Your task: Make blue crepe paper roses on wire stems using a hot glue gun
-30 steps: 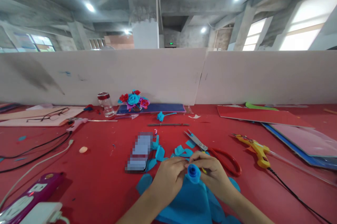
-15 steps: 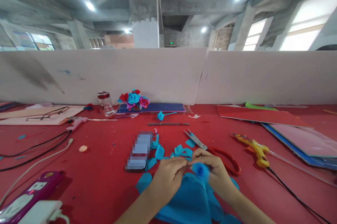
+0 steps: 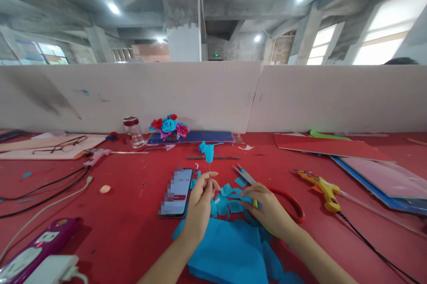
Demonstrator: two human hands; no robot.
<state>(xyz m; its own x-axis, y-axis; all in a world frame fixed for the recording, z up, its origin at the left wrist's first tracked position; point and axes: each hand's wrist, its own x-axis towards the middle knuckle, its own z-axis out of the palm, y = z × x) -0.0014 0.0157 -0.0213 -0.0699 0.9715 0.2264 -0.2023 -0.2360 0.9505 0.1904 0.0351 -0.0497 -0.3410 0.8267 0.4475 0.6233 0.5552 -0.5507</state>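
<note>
Clear jar (image 3: 136,135) | red lid (image 3: 130,120) on | left hand (image 3: 203,195): blue roll (image 3: 209,153) on stem (image 3: 210,167)

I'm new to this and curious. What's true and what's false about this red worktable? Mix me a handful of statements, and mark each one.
1. The left hand holds a thin stem topped by a blue roll. True.
2. The phone lies to the right of the scissors. False: it lies to their left.
3. The glass jar has a red lid. True.
4. The glasses rest on the power strip. False: they lie on a pale sheet.
5. The glue gun at the right is yellow. True.
</note>
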